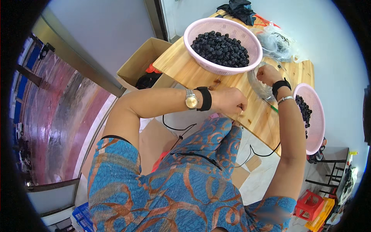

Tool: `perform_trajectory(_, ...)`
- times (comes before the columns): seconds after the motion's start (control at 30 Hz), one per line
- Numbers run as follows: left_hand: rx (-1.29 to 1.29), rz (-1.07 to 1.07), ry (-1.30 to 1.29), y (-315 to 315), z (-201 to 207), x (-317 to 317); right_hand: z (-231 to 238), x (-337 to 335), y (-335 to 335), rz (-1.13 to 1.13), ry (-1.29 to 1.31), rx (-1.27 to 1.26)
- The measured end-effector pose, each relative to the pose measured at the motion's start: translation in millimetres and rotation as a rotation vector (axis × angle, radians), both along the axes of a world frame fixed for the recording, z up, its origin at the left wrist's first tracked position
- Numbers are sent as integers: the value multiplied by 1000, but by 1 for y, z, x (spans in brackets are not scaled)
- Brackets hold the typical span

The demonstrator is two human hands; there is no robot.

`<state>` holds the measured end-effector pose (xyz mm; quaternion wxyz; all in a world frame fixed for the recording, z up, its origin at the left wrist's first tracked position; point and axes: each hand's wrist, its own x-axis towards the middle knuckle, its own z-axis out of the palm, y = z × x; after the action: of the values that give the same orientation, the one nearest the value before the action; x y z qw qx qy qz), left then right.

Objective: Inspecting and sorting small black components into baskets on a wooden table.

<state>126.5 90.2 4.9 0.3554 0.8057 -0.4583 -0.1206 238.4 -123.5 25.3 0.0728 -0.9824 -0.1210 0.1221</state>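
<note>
My left hand [231, 101] is at the near edge of the wooden table [216, 81], its fingers curled closed. Whatever they grip, if anything, is too small to make out. My right hand [269, 75], also closed, is over a clear plastic bowl or bag [257, 86]; its fingertips are hidden, and I cannot tell what it holds. Beyond my hands stands a pink plastic basket [199, 58] heaped with small black plastic parts [221, 48]. Close to my right forearm, a thin tool with a green handle [274, 109] lies on the wood.
A second pink basket [317, 116] with black parts is right of my right forearm. Clear plastic bags [276, 42] and black cloth [237, 11] lie at the table's far end. An open cardboard box [129, 69] stands left of the table. Black cables [266, 155] hang below.
</note>
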Motion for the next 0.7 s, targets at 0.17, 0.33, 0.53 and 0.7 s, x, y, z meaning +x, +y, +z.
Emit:
perform_trajectory(0.17,5,-8,57,1,-1,5,3,-6,-8,1,-88,50)
perform_trajectory(0.33,18,-17,38,-2,-2,1,11,-15,-9,-178,-38,246)
perform_trajectory(0.53,37,-25,85,-9,-1,1,16,-27,-19,-78,-387,371)
perform_trajectory(0.7,37,-26,103,-17,2,4,37,-74,-16,-53,-479,647)
